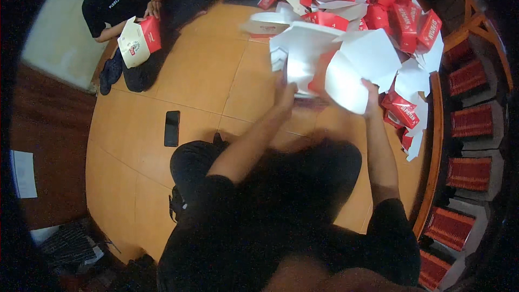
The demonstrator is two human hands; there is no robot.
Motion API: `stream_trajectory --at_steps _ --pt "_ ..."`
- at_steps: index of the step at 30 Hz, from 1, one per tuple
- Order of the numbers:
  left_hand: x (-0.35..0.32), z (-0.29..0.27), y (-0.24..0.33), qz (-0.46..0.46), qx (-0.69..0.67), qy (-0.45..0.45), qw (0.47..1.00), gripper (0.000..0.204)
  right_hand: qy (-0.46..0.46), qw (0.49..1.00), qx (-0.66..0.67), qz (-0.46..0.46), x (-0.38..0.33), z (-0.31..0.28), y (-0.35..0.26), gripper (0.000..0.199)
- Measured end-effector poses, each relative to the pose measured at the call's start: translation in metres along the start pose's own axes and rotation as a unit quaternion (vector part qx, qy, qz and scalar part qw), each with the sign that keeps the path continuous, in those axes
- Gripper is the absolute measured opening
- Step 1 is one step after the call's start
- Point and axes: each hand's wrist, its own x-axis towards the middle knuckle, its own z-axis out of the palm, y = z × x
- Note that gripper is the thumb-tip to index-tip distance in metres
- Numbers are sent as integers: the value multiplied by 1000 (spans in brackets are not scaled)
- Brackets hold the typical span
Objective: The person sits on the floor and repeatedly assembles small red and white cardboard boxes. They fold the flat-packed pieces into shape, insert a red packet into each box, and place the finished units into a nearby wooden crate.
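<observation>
Between my hands is a partly unfolded paperboard food box [308, 65], its white inside facing up and a strip of red showing near its middle. My left hand [286, 94] is closed on its lower left side; the fingers are partly hidden behind the board. At the lower right edge of a white flap, my right hand [371, 96] grips the board with thumb and fingers. The box is raised above the floor in front of my knees and is slightly smeared by motion. Beyond it lies a heap of red and white boxes [397, 21], some folded up.
A black phone [172, 128] lies on the tan floor [200, 97] left of my knee. At the far left a seated person [121, 5] holds a cream and red box [135, 43]. Along the right runs a wooden rail [434, 157], with stacks of red flat pieces [469, 173] beyond it.
</observation>
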Motion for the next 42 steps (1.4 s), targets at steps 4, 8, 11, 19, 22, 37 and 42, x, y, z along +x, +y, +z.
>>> stream_trajectory --at_steps 4,8,11,19,22,37,42 --pt "37 16 8 -195 55 -19 979 41 80 995 -21 -52 -21 7 -27 50" --pt "44 20 6 -100 -18 -101 990 42 94 990 53 -95 -63 -13 -49 47" --pt "44 3 4 -52 34 -40 997 44 100 985 86 -111 -104 9 -58 43" --pt "-184 -60 86 150 389 -219 882 58 41 981 -166 -97 -263 144 -4 48" --pt "-254 -100 84 -32 126 -223 966 62 -32 989 -144 15 -291 174 42 54" --pt "-357 -123 69 -130 -49 216 966 32 157 972 -68 159 -360 211 131 27" --pt "-362 -113 71 -163 -32 252 953 28 199 966 -106 128 -370 220 126 23"
